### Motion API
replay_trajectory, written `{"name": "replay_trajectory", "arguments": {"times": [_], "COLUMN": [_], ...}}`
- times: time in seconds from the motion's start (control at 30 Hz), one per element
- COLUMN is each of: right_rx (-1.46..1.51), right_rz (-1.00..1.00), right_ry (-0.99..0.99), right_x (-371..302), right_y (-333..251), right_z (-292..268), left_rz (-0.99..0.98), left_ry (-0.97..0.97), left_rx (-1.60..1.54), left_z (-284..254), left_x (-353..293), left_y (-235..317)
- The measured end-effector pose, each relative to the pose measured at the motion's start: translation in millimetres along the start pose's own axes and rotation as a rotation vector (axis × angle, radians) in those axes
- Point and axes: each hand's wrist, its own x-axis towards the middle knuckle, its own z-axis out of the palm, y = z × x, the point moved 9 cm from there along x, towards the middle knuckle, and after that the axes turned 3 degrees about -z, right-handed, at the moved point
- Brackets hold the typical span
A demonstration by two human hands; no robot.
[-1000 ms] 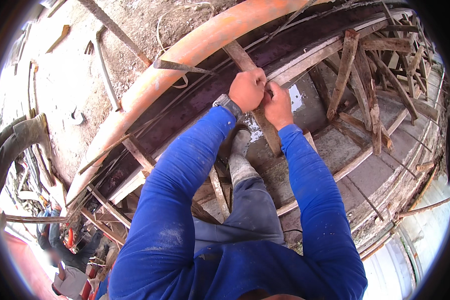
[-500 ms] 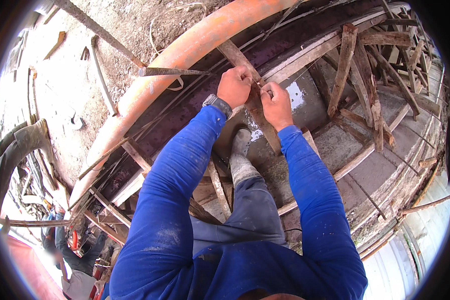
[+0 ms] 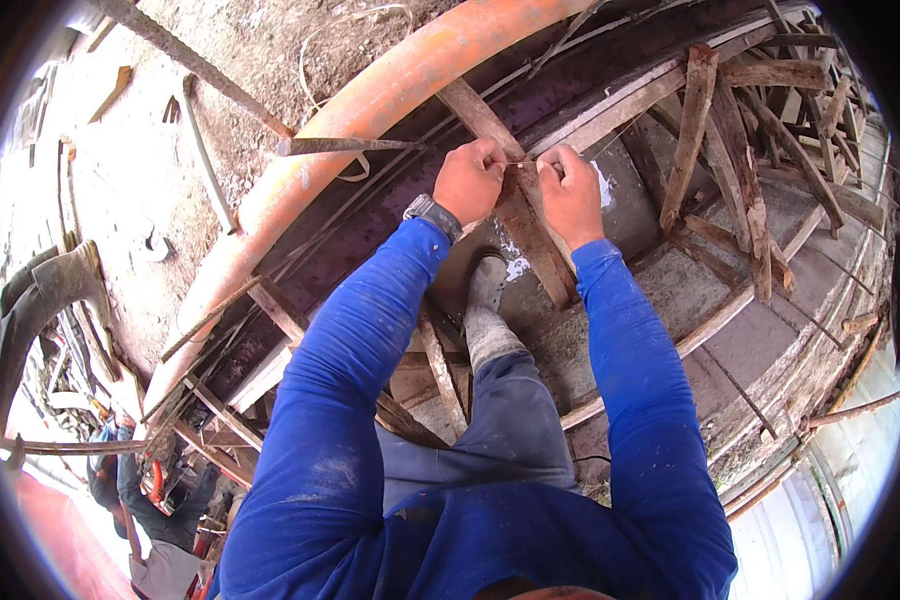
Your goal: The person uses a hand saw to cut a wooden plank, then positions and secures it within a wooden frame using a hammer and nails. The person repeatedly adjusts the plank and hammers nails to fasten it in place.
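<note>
A thin pale string or wire (image 3: 522, 163) runs taut across the short gap between my hands. My left hand (image 3: 470, 184), with a dark watch at its wrist, is closed with thumb and fingertips pinching one end. The other end goes into my right hand (image 3: 573, 196), whose fingers are curled shut around it. Both hands hover above a slanting wooden plank (image 3: 532, 240), which crosses the trench beside a long form board (image 3: 610, 108). Whether the string is looped around the wood cannot be made out.
A thick orange pipe (image 3: 360, 115) curves along the trench, with a rusty steel bar (image 3: 195, 65) reaching over it. Several rough wooden struts (image 3: 690, 140) lean at the right. My boot (image 3: 487, 285) stands in grey, wet ground. Another person (image 3: 165, 530) is at lower left.
My right hand has moved right, away from the left hand, and the string now shows stretched between them. The left hand has stayed nearly in place.
</note>
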Motion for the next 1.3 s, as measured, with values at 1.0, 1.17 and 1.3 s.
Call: {"name": "replay_trajectory", "arguments": {"times": [1.0,1.17,1.3], "right_rx": [-0.501,-0.476,-0.382], "right_rz": [-0.340,-0.145,-0.028], "right_ry": [-0.368,-0.505,-0.506], "right_x": [25,51,48], "right_y": [-66,-30,-16], "right_z": [40,40,25], "left_rz": [-0.025,-0.051,0.015], "left_ry": [-0.074,-0.086,-0.056], "left_rx": [-0.053,-0.047,-0.001], "left_z": [12,8,-6], "left_x": [3,-4,-19], "left_y": [-6,-2,4]}}
